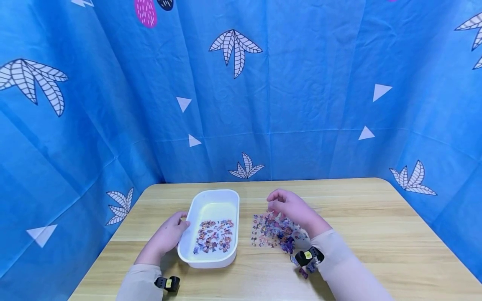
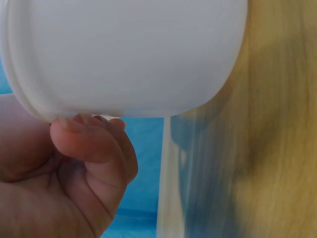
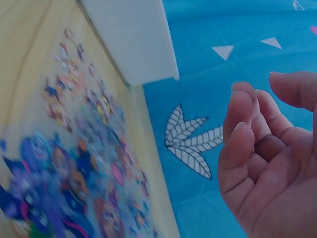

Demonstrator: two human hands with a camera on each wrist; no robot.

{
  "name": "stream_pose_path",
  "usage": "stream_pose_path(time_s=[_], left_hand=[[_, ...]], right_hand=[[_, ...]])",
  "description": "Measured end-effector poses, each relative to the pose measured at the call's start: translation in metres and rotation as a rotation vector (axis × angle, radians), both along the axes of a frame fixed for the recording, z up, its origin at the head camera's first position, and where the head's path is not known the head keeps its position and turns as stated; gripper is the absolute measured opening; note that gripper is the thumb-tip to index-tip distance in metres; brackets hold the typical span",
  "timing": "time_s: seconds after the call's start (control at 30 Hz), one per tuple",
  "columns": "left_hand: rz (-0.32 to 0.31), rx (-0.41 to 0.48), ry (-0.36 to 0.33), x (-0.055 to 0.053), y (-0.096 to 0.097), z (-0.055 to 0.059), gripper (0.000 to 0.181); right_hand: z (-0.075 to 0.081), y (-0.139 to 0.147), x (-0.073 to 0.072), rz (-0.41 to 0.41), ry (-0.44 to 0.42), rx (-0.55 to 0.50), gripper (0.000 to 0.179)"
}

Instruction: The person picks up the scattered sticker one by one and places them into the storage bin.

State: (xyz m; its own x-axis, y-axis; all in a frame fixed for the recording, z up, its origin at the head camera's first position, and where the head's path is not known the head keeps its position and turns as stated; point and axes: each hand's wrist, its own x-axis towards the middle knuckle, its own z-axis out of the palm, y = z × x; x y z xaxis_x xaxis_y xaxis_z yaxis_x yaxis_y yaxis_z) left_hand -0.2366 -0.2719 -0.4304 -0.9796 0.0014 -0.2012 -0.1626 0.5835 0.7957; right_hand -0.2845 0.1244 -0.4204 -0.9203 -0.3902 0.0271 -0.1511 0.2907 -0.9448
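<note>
Behind everything hangs a blue curtain (image 1: 316,83), and before you is the wooden table (image 1: 376,225). The white tub (image 1: 214,210) is left of the middle. Your left hand (image 1: 167,234) grips its left side, while your right hand (image 1: 293,209) hovers at the far edge of a heap of stickers (image 1: 276,228) right of the tub, fingers loosely bent, grasping nothing that shows. More stickers (image 1: 212,238) lie in the tub's nearer part, and a few strays (image 1: 303,274) lie by your right wrist camera (image 1: 310,255).

A low sweep of that wrist could scatter the strays. The pieces look thin and may cling, so one pick could lift several; a tug from your left hand could tilt the tub and slide its contents.

The left wrist view shows your fingertips against the outer wall, hidden from the head view, which alone shows inside the tub. The right wrist view shows your thumb apart from the fingers.
</note>
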Motion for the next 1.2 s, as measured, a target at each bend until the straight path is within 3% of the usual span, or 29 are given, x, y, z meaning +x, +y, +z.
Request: stream_pose_path(time_s=[0.4,1.2], left_hand=[[0.003,0.003,0.0,0.0,0.0,-0.001,0.043],[0.004,-0.002,0.0,0.003,0.0,0.0,0.042]], right_hand=[[0.002,0.036,-0.012,-0.085,0.021,0.036,0.024],[-0.021,0.089,-0.027,-0.244,-0.001,0.215,0.037]])
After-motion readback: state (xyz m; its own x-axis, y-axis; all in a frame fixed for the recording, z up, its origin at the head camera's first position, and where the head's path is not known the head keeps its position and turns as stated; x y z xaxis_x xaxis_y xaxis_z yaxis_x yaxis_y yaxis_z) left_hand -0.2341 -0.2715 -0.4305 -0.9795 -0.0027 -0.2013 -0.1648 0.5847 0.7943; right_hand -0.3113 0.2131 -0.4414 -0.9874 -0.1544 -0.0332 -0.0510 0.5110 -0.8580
